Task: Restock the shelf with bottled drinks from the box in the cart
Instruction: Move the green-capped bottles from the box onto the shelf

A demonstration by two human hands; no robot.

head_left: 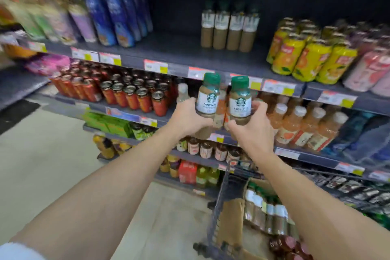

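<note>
shelving unit [190, 59] fills the view behind both grips, dark grey, several tiers, price tags along the front edges. the tier above the held bottles has a bare stretch of deck directly over the left grip. to the upper right of that gap stand 4 matching coffee bottles [230, 27] in a row, green caps, upright, touching side by side. yellow cans [304, 57] sit further right of them, blue pouches [116, 10] to the upper left.

cart [221, 207] sits below the right forearm, dark wire frame. cardboard box [234, 217] lies inside it, open, with more bottles [266, 213] of the same kind packed in it; count unclear, partly hidden by the arm.

left hand [187, 120] wraps the lower body of 1 latte bottle [207, 97], fingers closed around it, bottle upright with a slight lean, green cap on. right hand [251, 131] wraps a 2nd latte bottle [240, 101] the same way, fingers curled behind the label, thumb across the base. the 2 bottles are just beside each other, held in front of the tier edge, not resting on any deck.

image blurred toward the edges; tag text unreadable.
</note>
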